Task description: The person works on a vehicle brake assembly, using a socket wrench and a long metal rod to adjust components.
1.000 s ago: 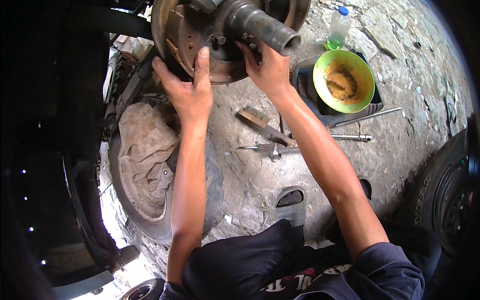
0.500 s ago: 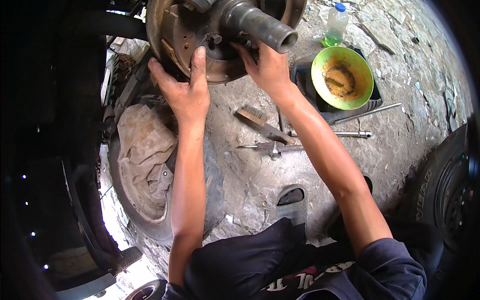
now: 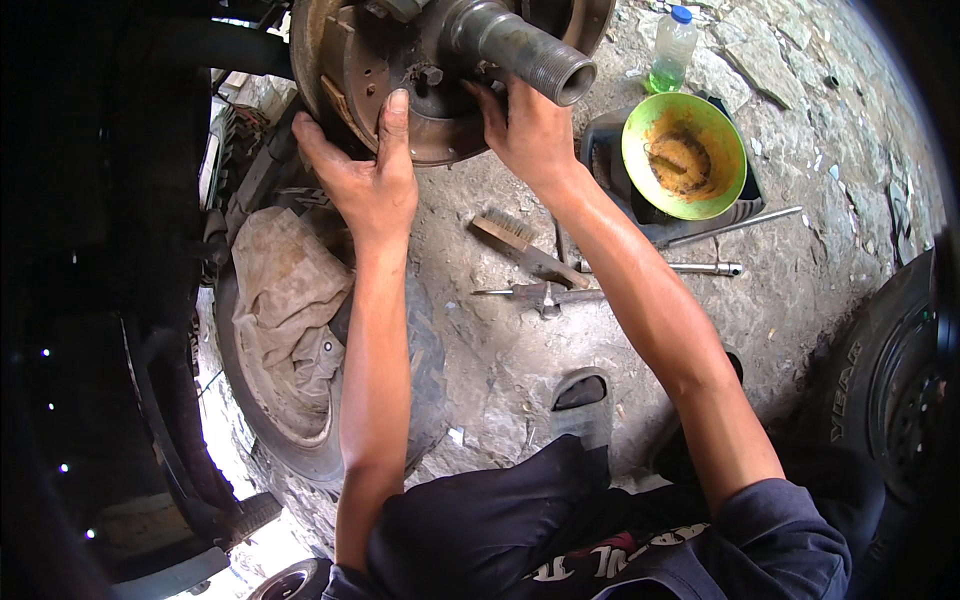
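Observation:
A rusty round brake assembly (image 3: 361, 60) with a grey threaded hollow spindle (image 3: 515, 55) fills the top middle. My left hand (image 3: 372, 185) grips its lower left edge, thumb up on the front beside a curved brake shoe, fingers round the side. My right hand (image 3: 530, 140) is at the lower right of the assembly, just below the spindle, with fingers curled inward. Its fingertips are partly hidden, so I cannot make out what they hold. Below the assembly, a wire brush (image 3: 505, 230) and a pointed metal tool (image 3: 520, 292) lie on the rough stone ground.
A green bowl (image 3: 683, 155) with orange residue sits on a dark tray (image 3: 600, 150), near a bottle (image 3: 670, 55) of green liquid. Metal bars (image 3: 705, 268) lie nearby. Tyres stand left, under a dirty cloth (image 3: 285, 280), and right (image 3: 860, 400). Dark vehicle parts fill the left. A sandal (image 3: 580, 405) is below.
Both my hands and the assembly appear slightly further up and left in the picture, as do the surroundings. Their grip looks the same.

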The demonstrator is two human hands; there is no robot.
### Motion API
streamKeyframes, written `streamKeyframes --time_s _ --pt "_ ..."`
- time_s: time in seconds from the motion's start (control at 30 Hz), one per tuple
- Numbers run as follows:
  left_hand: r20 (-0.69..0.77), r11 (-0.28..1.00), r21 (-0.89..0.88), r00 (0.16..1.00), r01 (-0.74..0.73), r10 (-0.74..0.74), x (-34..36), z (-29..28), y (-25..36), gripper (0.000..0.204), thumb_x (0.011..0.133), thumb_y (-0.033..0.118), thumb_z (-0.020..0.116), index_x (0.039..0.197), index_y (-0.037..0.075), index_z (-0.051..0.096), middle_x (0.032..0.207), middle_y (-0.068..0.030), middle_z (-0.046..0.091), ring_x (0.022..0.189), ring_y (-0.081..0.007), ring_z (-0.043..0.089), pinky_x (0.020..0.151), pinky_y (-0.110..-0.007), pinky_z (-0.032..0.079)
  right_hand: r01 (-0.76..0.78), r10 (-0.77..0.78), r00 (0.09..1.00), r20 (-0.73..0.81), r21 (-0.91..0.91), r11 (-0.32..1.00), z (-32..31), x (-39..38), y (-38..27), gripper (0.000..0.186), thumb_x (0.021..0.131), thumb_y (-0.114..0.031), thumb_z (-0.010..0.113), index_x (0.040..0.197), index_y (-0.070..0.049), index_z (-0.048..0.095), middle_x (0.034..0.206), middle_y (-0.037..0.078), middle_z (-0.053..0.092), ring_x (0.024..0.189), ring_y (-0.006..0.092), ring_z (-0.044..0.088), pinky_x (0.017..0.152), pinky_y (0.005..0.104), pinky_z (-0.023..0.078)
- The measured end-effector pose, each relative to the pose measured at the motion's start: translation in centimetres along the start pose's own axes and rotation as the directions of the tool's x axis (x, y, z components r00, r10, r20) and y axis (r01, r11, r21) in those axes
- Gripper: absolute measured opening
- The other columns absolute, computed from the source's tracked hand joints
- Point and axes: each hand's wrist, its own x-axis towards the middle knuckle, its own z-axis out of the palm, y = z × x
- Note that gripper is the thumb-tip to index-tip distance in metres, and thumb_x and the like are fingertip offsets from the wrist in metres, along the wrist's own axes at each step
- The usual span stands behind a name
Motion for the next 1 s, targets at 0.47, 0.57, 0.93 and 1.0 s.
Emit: streamKeyframes --time_s 0.47,0.57,0.93,1.0 --pt "0.069 0.997 -0.052 0.996 0.063 -0.059 -2.3 0.1 1.0 0.087 0.082 0.033 0.078 0.135 -0.014 0.029 0.137 -0.0275 0.040 0.128 -0.0320 0.041 0.108 -0.040 0.032 0.232 -0.256 0.698 0.669 0.127 0.964 -10.7 -1.5 2.3 0.045 0.086 -0.017 0.066 0.124 -0.002 0.048 0.105 0.018 0.055 0.094 0.0329 0.058 0.083 0.0456 0.043" --pt "0.126 0.977 -0.126 0.980 0.173 -0.157 -5.0 2.2 0.2 0.072 0.085 0.025 0.076 0.133 -0.009 0.034 0.130 -0.0221 0.047 0.119 -0.0245 0.047 0.104 -0.036 0.037 0.499 -0.234 -0.117 0.965 0.261 0.826 -20.1 -5.9 8.0 0.016 0.089 -0.017 0.057 0.080 -0.003 0.057 0.073 0.011 0.059 0.071 0.0283 0.062 0.077 0.0456 0.050" --pt "0.665 0.934 0.058 0.684 0.354 -0.300 -15.5 2.3 -0.3 0.064 0.087 0.019 0.072 0.140 0.002 0.039 0.131 -0.0179 0.052 0.120 -0.0238 0.053 0.095 -0.036 0.047 0.492 0.249 0.056 0.967 -0.244 0.836 -33.7 -15.0 10.8 0.044 0.090 -0.035 0.060 0.115 0.001 0.053 0.108 0.015 0.056 0.109 0.0280 0.054 0.089 0.0402 0.044" --pt "0.676 0.937 0.074 0.674 0.340 -0.298 -15.1 2.1 -0.5 0.062 0.088 0.020 0.071 0.139 0.001 0.040 0.130 -0.0178 0.053 0.120 -0.0234 0.053 0.093 -0.036 0.048 0.554 0.219 0.067 0.973 -0.219 0.803 -32.6 -15.4 11.2 0.039 0.091 -0.032 0.058 0.114 -0.001 0.053 0.102 0.012 0.057 0.110 0.0260 0.052 0.086 0.0392 0.042"
